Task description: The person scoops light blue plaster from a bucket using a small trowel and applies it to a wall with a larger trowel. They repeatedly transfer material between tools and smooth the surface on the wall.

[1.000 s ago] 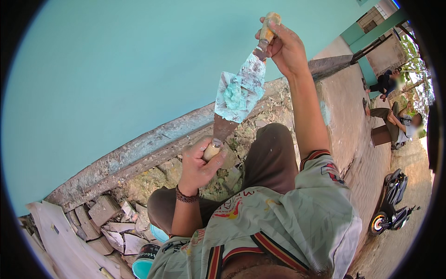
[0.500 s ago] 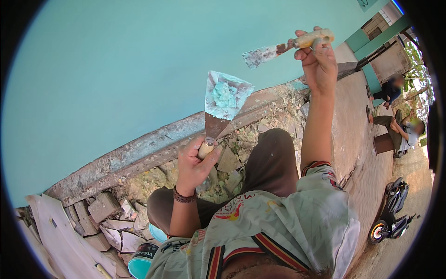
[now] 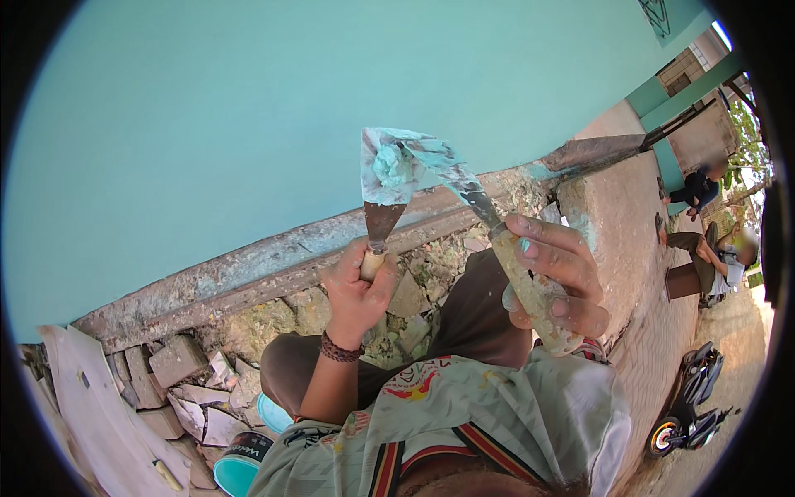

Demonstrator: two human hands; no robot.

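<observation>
My left hand (image 3: 356, 290) is closed round the short wooden handle of a wide putty knife (image 3: 383, 220), blade pointing up and away from me. A lump of turquoise putty (image 3: 392, 166) sits on that blade. In my right hand (image 3: 567, 269) is a narrower putty knife (image 3: 530, 286), gripped by its pale, smeared handle. Its putty-coated blade reaches left to the top right part of the wide blade, apparently touching it there. Behind both tools rises a turquoise wall (image 3: 207, 132).
A rough ledge (image 3: 240, 269) follows the wall's foot, with broken tiles and rubble (image 3: 178, 364) below. Turquoise paint buckets (image 3: 240, 464) stand at my left, near a pale sheet (image 3: 91, 398). Paving lies to the right, with two seated people (image 3: 704, 186) and a parked motorbike (image 3: 691, 402).
My right hand has come down and nearer to me, swinging the narrow putty knife's blade over to the wide one. My left hand has barely moved.
</observation>
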